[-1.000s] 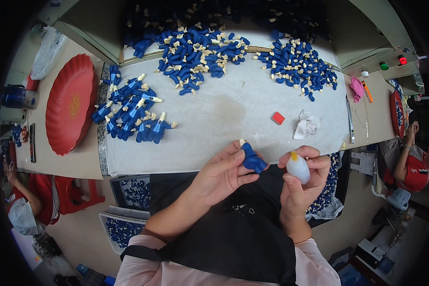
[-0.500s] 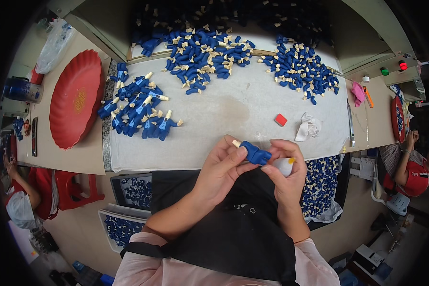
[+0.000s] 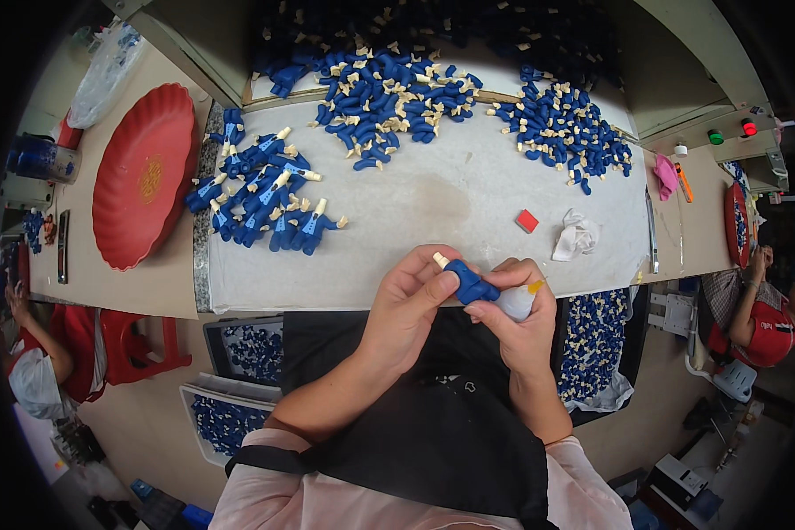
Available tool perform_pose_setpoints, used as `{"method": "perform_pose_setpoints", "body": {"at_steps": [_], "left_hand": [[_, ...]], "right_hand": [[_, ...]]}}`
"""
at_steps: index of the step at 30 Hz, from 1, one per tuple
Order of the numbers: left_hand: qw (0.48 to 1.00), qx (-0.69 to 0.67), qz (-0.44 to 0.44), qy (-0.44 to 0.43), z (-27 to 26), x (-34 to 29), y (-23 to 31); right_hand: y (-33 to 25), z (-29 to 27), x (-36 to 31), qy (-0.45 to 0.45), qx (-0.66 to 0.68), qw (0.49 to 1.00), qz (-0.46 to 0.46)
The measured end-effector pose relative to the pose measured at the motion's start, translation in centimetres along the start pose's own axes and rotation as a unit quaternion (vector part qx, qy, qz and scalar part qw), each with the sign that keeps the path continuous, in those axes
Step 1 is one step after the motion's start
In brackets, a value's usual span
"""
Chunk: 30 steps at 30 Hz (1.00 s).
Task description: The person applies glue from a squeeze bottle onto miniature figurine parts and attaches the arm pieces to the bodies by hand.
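Head view: left hand (image 3: 408, 300) fingers pinch a small blue plastic figure with a cream tip (image 3: 465, 281) above the tabletop's (image 3: 433, 194) near edge. Right hand (image 3: 523, 322) fingers close around a pale squeeze bottle with a yellow nozzle (image 3: 516, 301), touching the figure.

Tray (image 3: 141, 177) left of mat (image 3: 433, 203); cloth (image 3: 577, 237) right.

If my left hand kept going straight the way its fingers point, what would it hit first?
Your left hand points up and to the right while pinching a small blue piece. Beyond that piece, bare table cover follows, then probably the small red block, though depth is hard to judge.
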<state>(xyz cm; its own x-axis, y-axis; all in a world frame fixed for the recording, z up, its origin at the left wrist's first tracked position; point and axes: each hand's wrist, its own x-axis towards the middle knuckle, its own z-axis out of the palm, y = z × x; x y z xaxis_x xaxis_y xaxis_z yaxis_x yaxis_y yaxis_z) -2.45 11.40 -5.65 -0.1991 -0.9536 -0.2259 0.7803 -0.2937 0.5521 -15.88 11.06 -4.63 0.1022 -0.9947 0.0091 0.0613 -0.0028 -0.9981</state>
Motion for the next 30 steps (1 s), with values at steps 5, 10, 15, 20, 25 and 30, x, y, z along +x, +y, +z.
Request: {"method": "perform_pose_setpoints", "body": {"at_steps": [5, 10, 15, 20, 25, 30], "left_hand": [[0.999, -0.033, 0.014, 0.029, 0.1, -0.2, -0.6], [0.996, -0.058, 0.029, 0.055, 0.6, -0.1, -0.9], [0.993, -0.041, 0.079, 0.079, 1.1, -0.1, -1.3], [0.999, 0.007, 0.033, -0.01, -0.3, 0.1, 0.1], [0.713, 0.635, 0.154, -0.254, 0.0, -1.5, 4.1], [0.619, 0.706, 0.033, -0.343, -0.4, -1.9, 3.4]], "right_hand": [[0.1, 0.6, 0.0, 0.013, -0.036, 0.998, -0.043], [0.0, 1.4, 0.0, 0.045, -0.056, 0.996, -0.061], [0.5, 2.3, -0.2, 0.086, 0.008, 0.995, -0.051], [0.1, -0.3, -0.4, 0.056, 0.008, 0.998, -0.034], [-2.0, -2.9, -1.9, -0.143, -0.055, 0.987, 0.051], [-1.5, -3.1, -2.6, -0.205, -0.132, 0.969, 0.044]]}}
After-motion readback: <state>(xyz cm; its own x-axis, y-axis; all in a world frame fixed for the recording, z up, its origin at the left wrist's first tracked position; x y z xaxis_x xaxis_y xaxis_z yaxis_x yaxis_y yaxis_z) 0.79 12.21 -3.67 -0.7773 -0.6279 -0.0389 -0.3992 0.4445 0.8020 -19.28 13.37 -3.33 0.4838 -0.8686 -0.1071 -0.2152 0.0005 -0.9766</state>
